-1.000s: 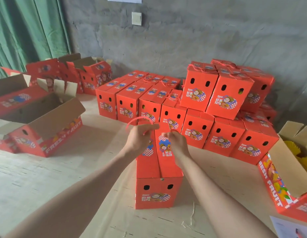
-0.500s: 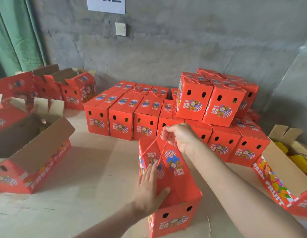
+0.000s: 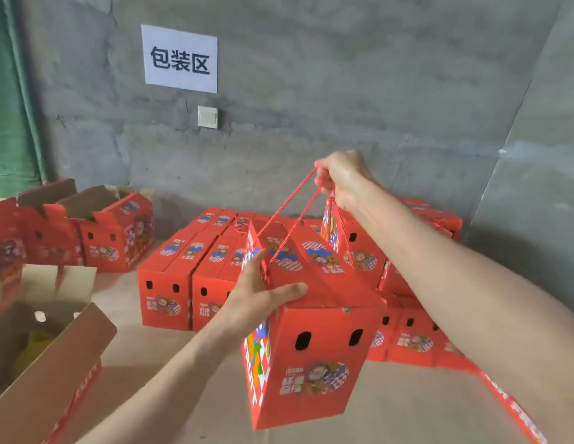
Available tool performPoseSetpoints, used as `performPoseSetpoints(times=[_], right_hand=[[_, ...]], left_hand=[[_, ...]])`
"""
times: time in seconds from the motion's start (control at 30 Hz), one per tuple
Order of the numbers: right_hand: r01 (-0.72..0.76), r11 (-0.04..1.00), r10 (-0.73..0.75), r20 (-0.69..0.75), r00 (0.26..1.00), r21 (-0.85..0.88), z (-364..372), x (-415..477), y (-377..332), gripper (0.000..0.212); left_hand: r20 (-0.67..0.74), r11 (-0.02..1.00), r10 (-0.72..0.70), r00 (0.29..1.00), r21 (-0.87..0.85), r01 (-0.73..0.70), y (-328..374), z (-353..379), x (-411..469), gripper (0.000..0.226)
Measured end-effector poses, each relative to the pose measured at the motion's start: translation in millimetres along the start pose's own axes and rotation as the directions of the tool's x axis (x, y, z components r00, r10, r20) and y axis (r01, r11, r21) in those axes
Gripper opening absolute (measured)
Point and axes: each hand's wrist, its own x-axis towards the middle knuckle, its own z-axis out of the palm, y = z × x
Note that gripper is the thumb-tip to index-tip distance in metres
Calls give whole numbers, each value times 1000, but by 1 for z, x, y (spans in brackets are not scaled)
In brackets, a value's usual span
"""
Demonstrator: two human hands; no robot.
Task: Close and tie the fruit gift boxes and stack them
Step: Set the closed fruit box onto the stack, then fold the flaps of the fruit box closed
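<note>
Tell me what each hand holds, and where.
Right hand grips the top of the red rope handle on the gift box; left hand holds nothing, only steadying the box's upper left edge.

Open carton (image 3: pixel 64 357) cut off by left and bottom edges, its yellow contents too dim to name, stacked gift boxes (image 3: pixel 410 341) partly hidden behind the right forearm (image 3: pixel 455 283), left-edge boxes (image 3: pixel 10 254) blurred, lower-right carton (image 3: pixel 516 411) cropped.

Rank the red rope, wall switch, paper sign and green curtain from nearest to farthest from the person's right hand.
1. Red rope: gripped in the right hand.
2. Wall switch: up and to its left.
3. Paper sign: higher, above the switch.
4. Green curtain: far left edge.
</note>
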Motion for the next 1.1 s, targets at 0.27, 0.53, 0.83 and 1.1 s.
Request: performPoseSetpoints(times=[0.27,0.53,0.83,1.1], right_hand=[[146,985,-148,7,989,93,38,104,-22,32],[361,932,-362,53,931,25,35,197,11,24],[476,366,-237,414,879,-800,1,170,163,75],[586,-36,-268,573,775,-810,2,180,221,58]], left_hand=[[-264,987,103,959,145,-66,34,-20,100,45],[-153,693,449,880,681,-236,-19,13,185,43],[-57,625,438,897,737,-258,-96,35,240,69],[-284,685,432,856,720,-107,-126,41,262,49]])
